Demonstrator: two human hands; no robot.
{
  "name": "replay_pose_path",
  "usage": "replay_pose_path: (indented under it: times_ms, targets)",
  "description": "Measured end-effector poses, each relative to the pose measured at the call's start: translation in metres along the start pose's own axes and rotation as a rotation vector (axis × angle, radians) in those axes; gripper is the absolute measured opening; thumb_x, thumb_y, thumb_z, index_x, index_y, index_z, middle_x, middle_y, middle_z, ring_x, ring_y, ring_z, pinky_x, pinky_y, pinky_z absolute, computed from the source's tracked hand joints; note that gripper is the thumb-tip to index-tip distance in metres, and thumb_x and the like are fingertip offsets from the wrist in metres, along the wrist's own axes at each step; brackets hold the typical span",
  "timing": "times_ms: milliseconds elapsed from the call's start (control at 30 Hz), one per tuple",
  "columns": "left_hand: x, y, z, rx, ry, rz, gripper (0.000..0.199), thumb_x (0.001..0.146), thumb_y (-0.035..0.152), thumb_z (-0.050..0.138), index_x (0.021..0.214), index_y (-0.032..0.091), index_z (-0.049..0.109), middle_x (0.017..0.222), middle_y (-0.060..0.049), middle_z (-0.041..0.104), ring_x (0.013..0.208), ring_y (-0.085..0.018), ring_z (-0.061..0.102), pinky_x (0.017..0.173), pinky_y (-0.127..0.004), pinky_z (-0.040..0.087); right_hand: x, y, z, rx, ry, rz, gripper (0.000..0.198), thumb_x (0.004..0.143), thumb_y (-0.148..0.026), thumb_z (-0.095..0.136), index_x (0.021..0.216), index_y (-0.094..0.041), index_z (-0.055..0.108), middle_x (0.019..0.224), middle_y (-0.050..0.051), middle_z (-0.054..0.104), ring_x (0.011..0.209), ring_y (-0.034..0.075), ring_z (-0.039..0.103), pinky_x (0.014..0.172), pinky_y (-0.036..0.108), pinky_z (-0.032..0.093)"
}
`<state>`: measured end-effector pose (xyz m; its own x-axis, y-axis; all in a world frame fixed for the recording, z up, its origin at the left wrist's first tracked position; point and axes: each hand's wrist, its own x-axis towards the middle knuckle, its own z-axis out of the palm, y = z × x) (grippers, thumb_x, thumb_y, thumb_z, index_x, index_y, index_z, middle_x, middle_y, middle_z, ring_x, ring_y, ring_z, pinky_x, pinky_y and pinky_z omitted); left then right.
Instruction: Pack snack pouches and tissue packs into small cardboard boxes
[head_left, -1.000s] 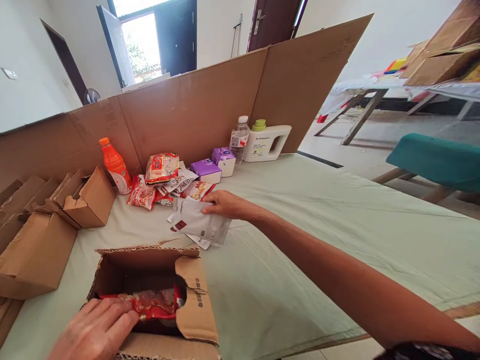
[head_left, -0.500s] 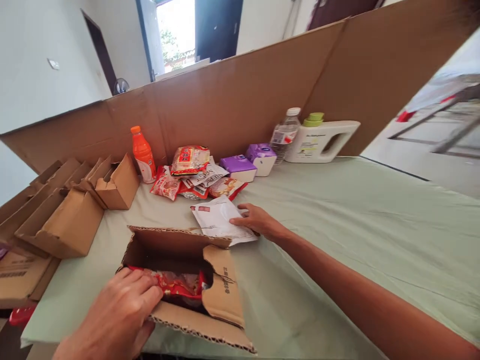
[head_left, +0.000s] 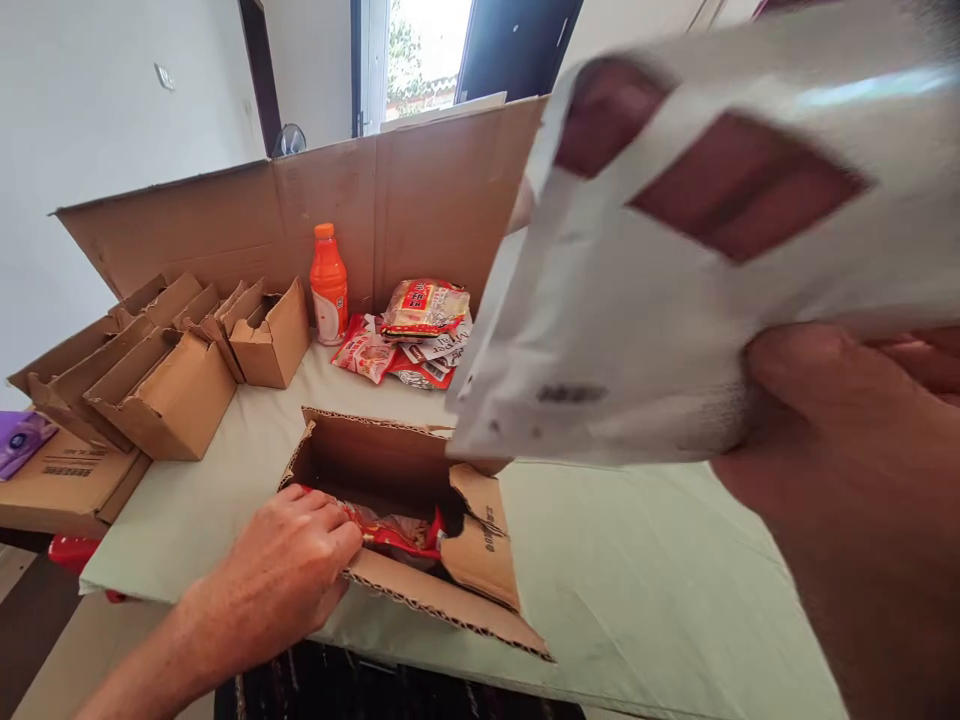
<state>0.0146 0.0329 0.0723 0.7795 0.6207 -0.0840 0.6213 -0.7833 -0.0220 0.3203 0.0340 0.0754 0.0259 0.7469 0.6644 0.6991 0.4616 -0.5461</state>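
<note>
My right hand [head_left: 847,420] grips a white packet [head_left: 637,330] with dark red printed patches, lifted close to the camera and blurred at its right side. The packet covers the right part of the table behind it. My left hand [head_left: 300,545] is closed over the near left edge of an open cardboard box [head_left: 480,595]. Inside that box lies a red snack packet [head_left: 397,530], partly hidden by my left fingers. Behind the box, several snack packets [head_left: 424,310] are piled beside an upright orange bottle [head_left: 328,285].
Several small open cardboard boxes [head_left: 172,390] stand in a row at the left. Beyond them, a flat carton [head_left: 71,485] bears a purple packet [head_left: 21,440]. A tall cardboard panel [head_left: 322,190] borders the back of the cloth-covered table [head_left: 600,580].
My right hand has lifted the white packet from the table, up and toward the camera. The view has shifted. My left hand stays on the box edge.
</note>
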Motion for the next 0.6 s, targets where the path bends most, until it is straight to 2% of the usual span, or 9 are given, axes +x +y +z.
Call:
replay_pose_path:
  times_ms: [33,100,167,233,333,433,500,533,600]
  targets:
    - [-0.001,0.0,0.001,-0.006,0.002,-0.001,0.006,0.086,0.011,0.064,0.089,0.016,0.066,0.096,-0.008,0.075,0.095,-0.029,0.071,0.086,-0.044,0.057,-0.002,-0.011,0.004,0.084,0.035,0.018,0.044,0.106,-0.047,0.023,0.14,-0.045,0.051,0.092,0.003,0.073,0.095,0.033,0.069,0.07,0.048,0.057]
    - [-0.002,0.0,0.002,-0.017,0.007,-0.002,0.007,0.086,0.011,0.064,0.091,0.016,0.067,0.097,-0.009,0.075,0.095,-0.029,0.071,0.085,-0.044,0.058,-0.004,-0.024,0.019,0.29,0.157,0.104,0.025,0.099,-0.049,0.051,0.115,-0.039,0.068,0.084,0.002,0.073,0.079,0.029,0.069,0.061,0.041,0.056]
    - [-0.003,0.0,0.003,-0.023,0.012,0.0,0.012,0.085,0.012,0.066,0.097,0.015,0.068,0.101,-0.01,0.076,0.098,-0.03,0.072,0.087,-0.045,0.058,-0.003,-0.028,0.034,0.357,0.05,0.106,0.018,0.091,-0.048,0.065,0.091,-0.031,0.072,0.071,0.0,0.069,0.061,0.022,0.063,0.049,0.033,0.05]
    - [-0.003,0.001,0.003,-0.016,0.015,-0.007,0.018,0.084,0.013,0.069,0.102,0.013,0.069,0.103,-0.011,0.076,0.1,-0.031,0.072,0.089,-0.045,0.058,-0.001,-0.026,0.044,0.248,-0.157,-0.018,0.024,0.094,-0.043,0.06,0.08,-0.027,0.071,0.063,0.0,0.065,0.053,0.018,0.057,0.046,0.03,0.046]
    - [-0.002,0.004,0.002,0.001,-0.011,-0.041,0.017,0.086,0.013,0.068,0.103,0.012,0.069,0.102,-0.012,0.077,0.101,-0.031,0.073,0.09,-0.043,0.058,-0.005,-0.019,0.047,0.091,-0.361,-0.314,0.032,0.099,-0.028,0.045,0.083,-0.028,0.072,0.069,0.002,0.071,0.057,0.018,0.063,0.052,0.031,0.05]
    - [0.0,0.008,-0.001,-0.001,-0.068,-0.047,0.012,0.091,0.015,0.064,0.1,0.011,0.07,0.101,-0.013,0.078,0.099,-0.029,0.074,0.087,-0.041,0.058,-0.02,-0.004,0.046,0.027,-0.425,-0.572,0.036,0.098,-0.023,0.043,0.114,-0.035,0.072,0.093,0.005,0.078,0.077,0.024,0.073,0.061,0.036,0.056]
    - [0.0,0.01,-0.002,0.004,-0.082,-0.04,0.014,0.093,0.018,0.061,0.099,0.011,0.071,0.099,-0.014,0.078,0.096,-0.029,0.074,0.084,-0.041,0.059,-0.033,0.01,0.055,-0.024,-0.381,-0.65,0.04,0.095,-0.024,0.047,0.126,-0.04,0.067,0.099,0.007,0.079,0.08,0.027,0.073,0.06,0.039,0.057]
    - [0.0,0.01,-0.002,0.011,-0.081,-0.036,0.014,0.094,0.018,0.06,0.1,0.011,0.071,0.099,-0.014,0.078,0.096,-0.029,0.074,0.083,-0.041,0.059,-0.037,0.016,0.062,-0.056,-0.382,-0.657,0.04,0.093,-0.024,0.049,0.124,-0.04,0.068,0.095,0.008,0.078,0.075,0.027,0.073,0.056,0.039,0.055]
    - [-0.002,0.011,-0.001,0.028,-0.083,-0.024,0.014,0.093,0.019,0.061,0.1,0.01,0.07,0.096,-0.013,0.078,0.095,-0.029,0.074,0.081,-0.041,0.059,-0.042,0.021,0.081,-0.145,-0.504,-0.626,0.035,0.087,-0.019,0.052,0.108,-0.038,0.073,0.082,0.008,0.077,0.06,0.026,0.069,0.046,0.04,0.048]
